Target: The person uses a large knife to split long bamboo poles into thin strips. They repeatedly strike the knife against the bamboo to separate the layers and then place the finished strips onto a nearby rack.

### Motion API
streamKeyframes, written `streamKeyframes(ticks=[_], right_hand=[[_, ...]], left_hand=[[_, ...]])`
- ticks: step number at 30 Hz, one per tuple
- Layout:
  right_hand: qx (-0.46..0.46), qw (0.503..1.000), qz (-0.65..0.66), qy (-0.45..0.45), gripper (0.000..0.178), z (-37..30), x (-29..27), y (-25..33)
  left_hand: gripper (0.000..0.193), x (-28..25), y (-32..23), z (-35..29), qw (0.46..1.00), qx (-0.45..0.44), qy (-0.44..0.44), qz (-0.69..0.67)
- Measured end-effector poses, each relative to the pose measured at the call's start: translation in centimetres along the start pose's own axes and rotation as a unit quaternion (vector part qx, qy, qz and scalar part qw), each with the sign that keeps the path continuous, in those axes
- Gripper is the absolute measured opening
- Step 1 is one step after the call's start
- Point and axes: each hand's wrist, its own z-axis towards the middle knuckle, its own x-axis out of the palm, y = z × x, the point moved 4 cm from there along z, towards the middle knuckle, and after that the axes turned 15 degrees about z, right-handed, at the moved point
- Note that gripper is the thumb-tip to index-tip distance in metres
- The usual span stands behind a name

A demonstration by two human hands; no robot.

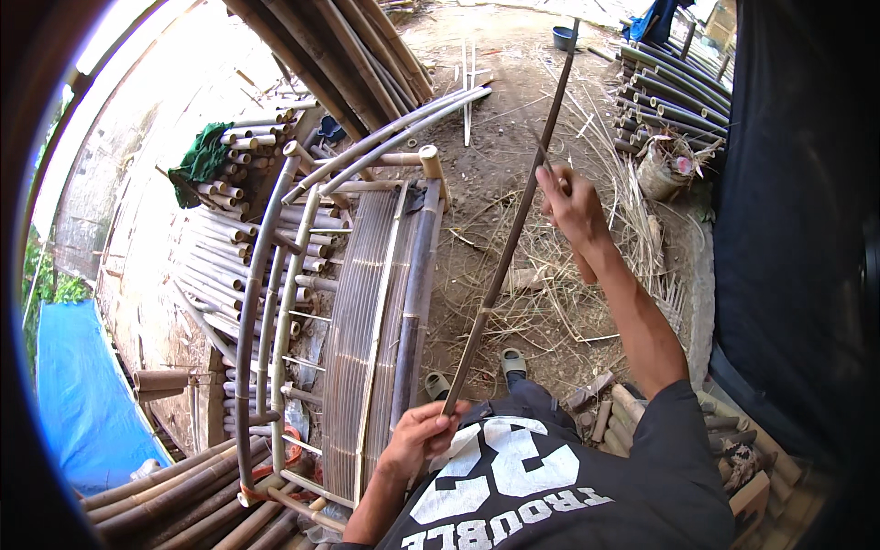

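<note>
A long dark bamboo strip [504, 268] slants across in front of me, its lower end by my waist and its upper end pointing far ahead. My left hand [423, 438] is closed around the lower end. Higher up, my right hand [570, 203] is closed beside the strip. From it sticks out a thin, dark, blade-like tool [543, 145], blurred and crossing the strip; its handle is hidden in my fingers. Left of the strip stands a bamboo bench [367, 302] with a slatted seat. Two loose bamboo poles [394, 137] lie across its far end.
Bamboo poles are stacked at the left [215, 257], far right [674, 96] and lower left [174, 495]. Thick poles [339, 55] lean ahead. Shavings [541, 302] litter the ground. A stuffed sack [665, 170] stands near a black sheet [788, 229] on the right.
</note>
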Motion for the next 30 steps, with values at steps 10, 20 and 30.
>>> streamKeyframes(ticks=[10,20,30], right_hand=[[-0.148,0.949,-0.191,0.204,0.058,-13.6,7.2,1.1],[-0.048,0.961,-0.179,0.208,0.062,-10.8,5.3,-0.1],[-0.233,0.936,-0.185,0.187,0.06,-13.4,7.0,0.8]], left_hand=[[0.031,1.3,-7.1,5.4,0.952,0.122,-0.201,0.197],[0.019,2.3,-6.0,4.5,0.899,0.177,-0.274,0.291],[0.02,2.2,-7.4,5.4,0.888,0.2,-0.276,0.31]])
